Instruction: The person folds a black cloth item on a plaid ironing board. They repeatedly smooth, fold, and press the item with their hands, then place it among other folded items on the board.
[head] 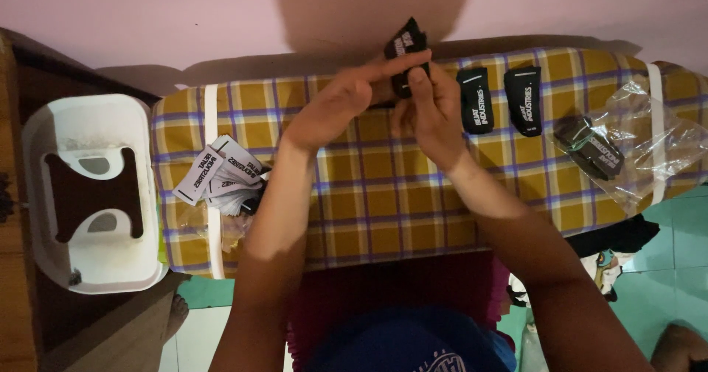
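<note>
A person works over an ironing board (pixel 369 195) covered in yellow, purple and white checked cloth. Both hands meet at its far edge around a small black fabric label (pixel 405 51) with white print. The left hand (pixel 343 103) reaches across with its fingers stretched nearly flat, the forefinger lying over the label. The right hand (pixel 428 110) is curled closed, pinching the label's lower part between thumb and fingers.

Just right of the right hand lie two finished black labels (pixel 498 101), side by side. Further right, a clear plastic bag (pixel 634 143) holds another dark piece. Left of the left forearm sits a loose stack of white labels (pixel 221 176); beyond it, a white plastic iron rest (pixel 92 191).

The label is held over the board's far edge, so a loosened pinch would likely drop it behind the board. The left forearm passes close to the white stack and could scatter it.
</note>
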